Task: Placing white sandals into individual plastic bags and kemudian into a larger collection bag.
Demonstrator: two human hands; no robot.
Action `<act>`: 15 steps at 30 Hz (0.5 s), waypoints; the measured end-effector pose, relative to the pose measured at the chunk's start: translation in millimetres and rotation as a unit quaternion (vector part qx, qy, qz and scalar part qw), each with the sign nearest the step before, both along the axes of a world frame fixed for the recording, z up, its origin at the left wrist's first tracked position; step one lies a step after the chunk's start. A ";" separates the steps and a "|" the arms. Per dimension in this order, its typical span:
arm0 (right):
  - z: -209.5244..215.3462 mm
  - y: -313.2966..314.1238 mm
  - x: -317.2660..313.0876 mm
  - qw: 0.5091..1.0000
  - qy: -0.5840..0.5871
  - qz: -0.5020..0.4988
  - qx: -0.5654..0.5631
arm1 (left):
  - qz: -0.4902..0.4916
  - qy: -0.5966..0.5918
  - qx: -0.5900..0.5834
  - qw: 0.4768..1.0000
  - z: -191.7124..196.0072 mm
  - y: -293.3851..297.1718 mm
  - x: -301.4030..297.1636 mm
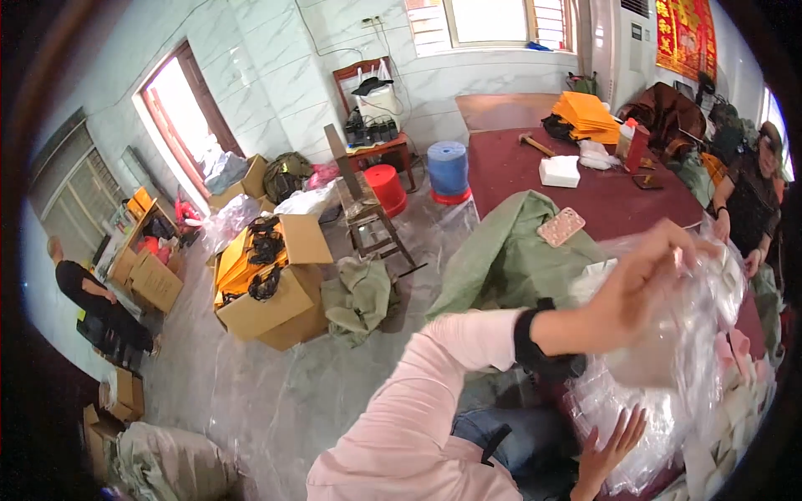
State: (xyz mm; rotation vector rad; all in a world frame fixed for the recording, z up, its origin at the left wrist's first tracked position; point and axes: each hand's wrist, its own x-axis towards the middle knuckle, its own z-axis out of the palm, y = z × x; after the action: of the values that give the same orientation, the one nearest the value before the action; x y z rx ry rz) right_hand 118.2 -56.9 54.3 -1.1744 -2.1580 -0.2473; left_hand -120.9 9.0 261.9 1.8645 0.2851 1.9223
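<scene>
My left hand [622,296], at the end of a pink sleeve with a black wristband, is raised over the table's near right part. Its fingers pinch the top of a clear plastic bag [697,334], which hangs down crumpled and shiny; motion blurs the fingertips. Lower down, my right hand [614,447] lies with fingers spread on a heap of flat clear plastic bags [597,401]. Beyond my left wrist, a phone in a pink patterned case [560,227] rests on a green woven sack [501,250]. Pale pink and white pieces [735,359] lie right of the bags.
Across the dark red table [510,167] are orange packages [585,115], a hammer [536,144] and a white box [559,171]. A co-worker [752,200] stands at the right; another person [96,292] is far left. An open carton [276,309] and a wooden chair [368,209] occupy the floor.
</scene>
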 end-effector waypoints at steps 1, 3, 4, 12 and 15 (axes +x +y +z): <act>-1.6 3.3 -0.5 0.994 -0.021 -0.062 -0.082 | 0.001 0.000 0.001 1.000 0.8 0.1 -12.4; -17.0 12.7 4.7 0.980 -0.074 -0.111 -0.145 | -0.001 -0.040 -0.123 0.992 -0.2 -2.7 -35.4; -23.4 15.9 6.2 0.957 -0.127 -0.160 -0.205 | 0.003 -0.038 -0.121 0.992 -1.7 -6.8 -47.4; -57.6 15.9 27.4 0.928 -0.155 -0.186 -0.284 | 0.097 -0.092 -0.279 0.951 -44.2 -12.9 -124.5; -56.8 17.6 21.1 0.938 -0.139 -0.154 -0.279 | 0.354 0.089 -0.181 0.913 -66.2 -23.5 -179.2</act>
State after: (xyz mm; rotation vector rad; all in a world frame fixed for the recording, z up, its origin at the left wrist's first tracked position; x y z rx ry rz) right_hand 139.3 -39.3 -2.5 -1.9030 -2.3584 0.0850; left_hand -300.2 -14.5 195.7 1.8118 1.4412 1.9119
